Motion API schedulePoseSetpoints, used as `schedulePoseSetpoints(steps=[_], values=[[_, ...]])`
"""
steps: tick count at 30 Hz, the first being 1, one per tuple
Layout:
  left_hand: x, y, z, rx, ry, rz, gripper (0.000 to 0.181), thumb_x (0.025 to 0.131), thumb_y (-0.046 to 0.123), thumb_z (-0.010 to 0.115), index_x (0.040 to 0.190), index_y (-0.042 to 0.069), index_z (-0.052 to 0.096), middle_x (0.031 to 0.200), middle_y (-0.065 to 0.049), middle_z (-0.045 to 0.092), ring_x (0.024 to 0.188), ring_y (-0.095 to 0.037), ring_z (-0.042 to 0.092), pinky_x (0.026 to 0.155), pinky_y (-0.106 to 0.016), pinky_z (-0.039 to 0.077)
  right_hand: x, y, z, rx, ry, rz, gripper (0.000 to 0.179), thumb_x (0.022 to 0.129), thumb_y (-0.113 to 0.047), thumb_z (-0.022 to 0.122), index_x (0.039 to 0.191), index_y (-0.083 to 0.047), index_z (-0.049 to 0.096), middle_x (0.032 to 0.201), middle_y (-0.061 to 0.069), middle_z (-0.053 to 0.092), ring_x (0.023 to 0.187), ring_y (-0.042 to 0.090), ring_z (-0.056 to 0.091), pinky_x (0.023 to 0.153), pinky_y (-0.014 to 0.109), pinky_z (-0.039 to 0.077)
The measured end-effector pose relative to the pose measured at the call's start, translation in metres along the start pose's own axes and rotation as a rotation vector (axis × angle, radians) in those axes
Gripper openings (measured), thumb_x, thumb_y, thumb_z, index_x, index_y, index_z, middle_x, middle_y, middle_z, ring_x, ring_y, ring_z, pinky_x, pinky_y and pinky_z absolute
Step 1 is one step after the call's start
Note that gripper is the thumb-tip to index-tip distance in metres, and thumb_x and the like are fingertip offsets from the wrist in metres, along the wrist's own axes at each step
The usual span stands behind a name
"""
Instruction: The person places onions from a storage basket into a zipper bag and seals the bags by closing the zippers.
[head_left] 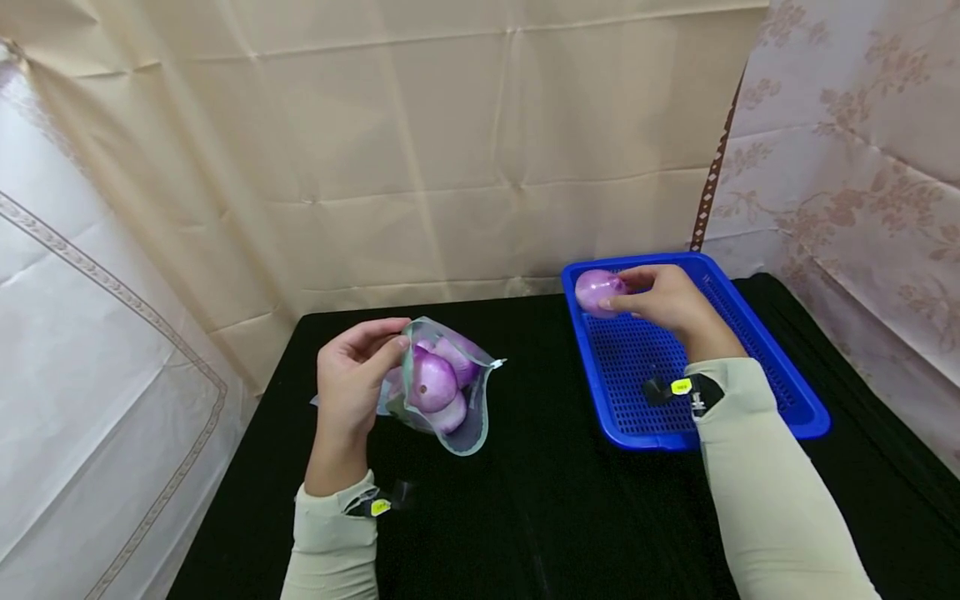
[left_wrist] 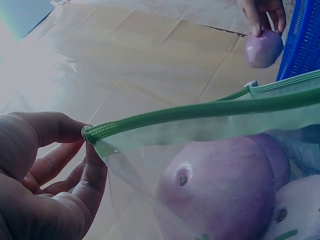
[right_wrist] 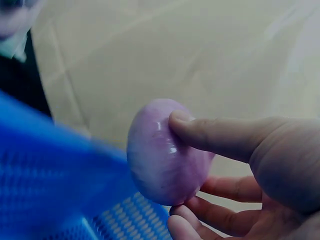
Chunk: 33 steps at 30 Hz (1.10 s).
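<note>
A purple onion [head_left: 597, 292] is pinched between the thumb and fingers of my right hand [head_left: 671, 304], above the far left corner of a blue plastic basket [head_left: 581, 367]. The right wrist view shows that onion [right_wrist: 162, 150] up close, with the thumb across its side. My left hand [head_left: 356, 367] pinches one top corner of a clear zip bag [head_left: 474, 429] with a green zip edge [left_wrist: 200, 111]. The bag's mouth gapes, and several purple onions [head_left: 435, 382] lie inside it. In the left wrist view one onion [left_wrist: 220, 190] shows its root end through the plastic.
Black cloth [head_left: 517, 517] covers the table under the bag and basket. A beige curtain [head_left: 450, 167] hangs behind the table, with a white patterned cloth [head_left: 97, 333] at the left and a floral one [head_left: 862, 183] at the right. Both wrists carry small strapped devices.
</note>
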<state>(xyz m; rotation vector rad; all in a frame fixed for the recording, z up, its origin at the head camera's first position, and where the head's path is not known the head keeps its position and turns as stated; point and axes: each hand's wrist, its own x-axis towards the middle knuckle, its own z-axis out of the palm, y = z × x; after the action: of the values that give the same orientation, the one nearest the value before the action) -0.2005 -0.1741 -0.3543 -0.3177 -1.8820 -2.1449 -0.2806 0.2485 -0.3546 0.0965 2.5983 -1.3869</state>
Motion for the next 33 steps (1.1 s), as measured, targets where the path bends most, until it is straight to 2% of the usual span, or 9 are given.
schedulePoseSetpoints(steps=[7,15,20,27,33], values=[[-0.002,0.000,0.000,0.004,0.009,-0.008,0.020,0.092,-0.001,0.075,0.109,-0.010,0.071,0.100,-0.011,0.076,0.081,-0.018,0.074,0.073,-0.030,0.064,-0.025,-0.014,0.008,0.061,0.023,-0.070,0.085,0.084,-0.056,0.081,0.152,-0.016,0.051,0.150,0.012,0.054,0.138,0.034,0.049,0.112,0.057,0.042],[-0.001,0.000,0.001,0.007,0.011,0.010,0.020,0.091,-0.001,0.076,0.108,-0.010,0.072,0.098,-0.011,0.076,0.081,-0.018,0.074,0.071,-0.029,0.063,-0.054,-0.028,0.030,0.115,0.043,-0.191,0.075,0.085,-0.052,0.082,0.146,-0.016,0.057,0.144,0.011,0.058,0.126,0.032,0.059,0.104,0.050,0.051],[-0.002,0.002,0.001,0.008,0.012,0.004,0.020,0.091,-0.001,0.076,0.109,-0.010,0.071,0.099,-0.010,0.076,0.082,-0.017,0.074,0.071,-0.028,0.063,-0.067,-0.034,0.048,0.117,0.024,-0.269,0.068,0.088,-0.046,0.082,0.144,-0.014,0.058,0.142,0.010,0.059,0.122,0.032,0.062,0.098,0.047,0.055],[-0.002,0.003,0.001,0.011,0.013,0.012,0.021,0.091,-0.001,0.076,0.109,-0.011,0.071,0.099,-0.011,0.076,0.081,-0.018,0.074,0.072,-0.029,0.063,-0.079,-0.037,0.077,0.151,-0.019,-0.315,0.058,0.088,-0.037,0.084,0.137,-0.015,0.064,0.135,0.010,0.064,0.114,0.031,0.065,0.087,0.039,0.058],[-0.002,0.003,0.003,0.002,0.005,0.014,0.020,0.091,-0.002,0.076,0.108,-0.011,0.071,0.098,-0.012,0.076,0.081,-0.018,0.074,0.072,-0.029,0.063,-0.084,-0.040,0.101,0.214,-0.071,-0.377,0.056,0.085,-0.028,0.087,0.134,-0.015,0.066,0.128,0.011,0.066,0.108,0.029,0.067,0.086,0.039,0.059]])
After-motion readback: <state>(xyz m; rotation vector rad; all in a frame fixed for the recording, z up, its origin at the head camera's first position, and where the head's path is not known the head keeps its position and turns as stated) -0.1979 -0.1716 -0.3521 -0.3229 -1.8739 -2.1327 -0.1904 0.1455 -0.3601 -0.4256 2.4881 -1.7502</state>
